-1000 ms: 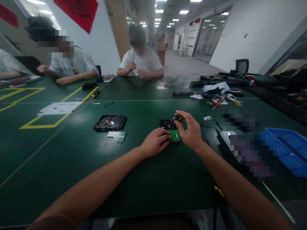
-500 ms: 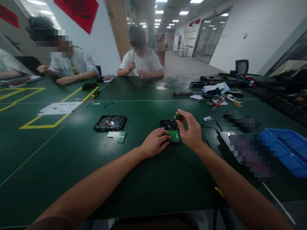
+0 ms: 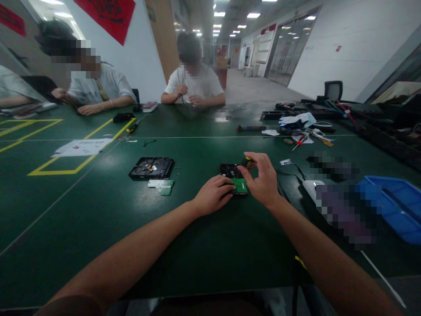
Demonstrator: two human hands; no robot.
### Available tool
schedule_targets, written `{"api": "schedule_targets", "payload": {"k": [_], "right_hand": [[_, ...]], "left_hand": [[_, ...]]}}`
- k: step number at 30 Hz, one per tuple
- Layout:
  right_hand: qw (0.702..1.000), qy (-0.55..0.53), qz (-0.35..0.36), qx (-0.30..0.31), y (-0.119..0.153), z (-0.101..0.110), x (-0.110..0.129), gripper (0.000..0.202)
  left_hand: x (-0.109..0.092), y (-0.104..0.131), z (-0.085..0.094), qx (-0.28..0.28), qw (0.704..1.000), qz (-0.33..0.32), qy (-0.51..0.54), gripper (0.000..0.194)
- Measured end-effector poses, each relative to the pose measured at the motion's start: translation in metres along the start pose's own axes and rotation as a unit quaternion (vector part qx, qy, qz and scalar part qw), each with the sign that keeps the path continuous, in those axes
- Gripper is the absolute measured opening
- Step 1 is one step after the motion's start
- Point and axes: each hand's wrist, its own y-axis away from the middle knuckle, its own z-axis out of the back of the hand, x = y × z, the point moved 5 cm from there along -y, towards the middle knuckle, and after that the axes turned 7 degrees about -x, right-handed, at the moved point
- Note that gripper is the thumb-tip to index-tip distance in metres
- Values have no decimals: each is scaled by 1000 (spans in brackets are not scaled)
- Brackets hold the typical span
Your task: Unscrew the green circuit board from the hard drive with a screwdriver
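Note:
In the head view, a black hard drive (image 3: 227,169) lies flat on the green table (image 3: 210,259), with a green circuit board (image 3: 240,187) on its near part. My left hand (image 3: 214,195) grips its left side, fingertips pressing on the board's edge. Above its right side, my right hand (image 3: 262,180) pinches the black-and-yellow handle of a screwdriver (image 3: 247,161); fingers partly hide the handle, and I cannot make out where the tip is. Further left lies a second hard drive (image 3: 151,168), and in front of it a loose circuit board (image 3: 162,187).
Small screws (image 3: 178,167) lie beside the second drive. A blue tray (image 3: 394,206) and a white device (image 3: 315,193) with a cable are at my right. Behind are a red screwdriver (image 3: 300,141) and gloves (image 3: 297,119). A person (image 3: 194,83) sits opposite, another (image 3: 98,85) further left.
The screwdriver handle has shifted slightly right and leans more into my right hand, whose fingers have changed position round it. My left hand stays on the hard drive.

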Motion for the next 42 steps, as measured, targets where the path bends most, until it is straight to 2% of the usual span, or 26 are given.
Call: {"api": "schedule_targets", "payload": {"k": [9, 15, 19, 31, 37, 42], "right_hand": [[999, -16, -11, 30, 5, -5, -2, 52], [1000, -1, -1, 22, -1, 0, 2, 44], [999, -9, 6, 38, -2, -1, 3, 45], [1000, -4, 0, 18, -1, 0, 1, 40], [999, -31, -10, 42, 3, -5, -1, 47], [999, -22, -12, 29, 4, -5, -5, 47]], "left_hand": [[-3, -1, 2, -3, 1000, -3, -1, 27], [-3, -1, 3, -3, 1000, -4, -3, 26], [-3, -1, 3, -6, 1000, -6, 0, 26], [0, 0, 1, 2, 1000, -1, -2, 27], [-1, 0, 0, -2, 1000, -2, -2, 26], [-1, 0, 1, -4, 1000, -3, 0, 26]]}}
